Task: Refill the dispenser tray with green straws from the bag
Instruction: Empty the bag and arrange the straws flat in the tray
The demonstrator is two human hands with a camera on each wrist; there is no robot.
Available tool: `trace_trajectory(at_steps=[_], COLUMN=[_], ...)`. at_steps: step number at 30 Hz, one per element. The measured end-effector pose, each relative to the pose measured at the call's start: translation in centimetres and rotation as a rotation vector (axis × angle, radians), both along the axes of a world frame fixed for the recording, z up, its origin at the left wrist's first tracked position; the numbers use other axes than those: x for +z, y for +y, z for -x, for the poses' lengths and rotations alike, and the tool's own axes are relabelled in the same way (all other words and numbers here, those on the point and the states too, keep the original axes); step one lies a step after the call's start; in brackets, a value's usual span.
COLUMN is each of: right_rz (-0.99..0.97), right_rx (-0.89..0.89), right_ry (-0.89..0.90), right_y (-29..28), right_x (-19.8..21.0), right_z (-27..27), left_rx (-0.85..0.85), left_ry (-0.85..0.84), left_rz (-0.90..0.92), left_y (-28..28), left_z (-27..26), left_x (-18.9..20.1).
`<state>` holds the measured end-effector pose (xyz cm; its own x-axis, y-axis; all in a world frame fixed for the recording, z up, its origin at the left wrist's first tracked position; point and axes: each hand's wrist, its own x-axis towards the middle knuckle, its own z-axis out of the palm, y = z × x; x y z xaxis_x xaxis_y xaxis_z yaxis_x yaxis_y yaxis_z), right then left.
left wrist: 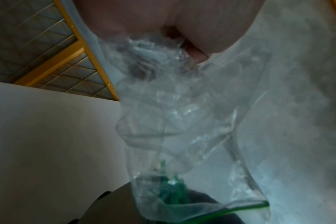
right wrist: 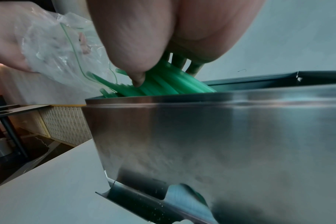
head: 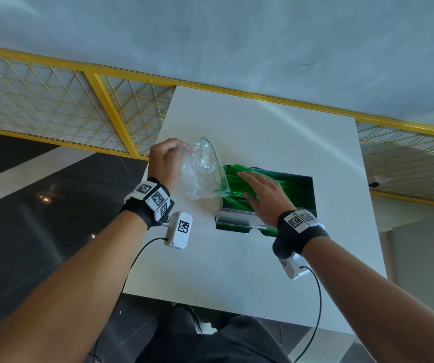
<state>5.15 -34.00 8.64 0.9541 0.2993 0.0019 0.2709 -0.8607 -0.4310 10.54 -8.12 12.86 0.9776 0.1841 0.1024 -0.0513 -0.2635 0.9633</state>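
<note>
My left hand (head: 164, 159) grips the crumpled closed end of a clear zip bag (head: 200, 176), held up and tilted so its green-edged mouth hangs at the left end of the steel dispenser tray (head: 237, 216). A pile of green straws (head: 233, 176) lies slanted in the tray, with some ends still inside the bag's mouth (left wrist: 173, 192). My right hand (head: 263, 195) lies flat on top of the straws with fingers stretched out. In the right wrist view its thumb tip touches the straws (right wrist: 163, 86) above the tray's shiny front wall (right wrist: 220, 128). The bag (right wrist: 52, 50) hangs at the upper left there.
The tray sits on a white table (head: 237, 271) whose far edge meets a yellow mesh railing (head: 111, 111). Dark floor lies beyond the table's left edge. Cables run from both wrist cameras toward my body.
</note>
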Motion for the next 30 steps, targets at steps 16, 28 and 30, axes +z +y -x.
trace_trajectory(at_steps=[16,28,30], right_rz=[0.017,-0.046,-0.058], right_rx=[0.01,-0.026,-0.031], right_ry=[0.009,0.07,0.087], right_y=[0.6,0.0,-0.4], right_x=[0.0,0.9,1.0], right_z=[0.2,1.0,1.3], left_rx=[0.116,-0.156,-0.099], left_ry=[0.283,0.447,0.405], left_rz=[-0.067,-0.58,-0.54], left_y=[4.7,2.3,2.1], left_z=[2.6,4.9,4.5], left_x=[-4.5,-8.0,-7.4])
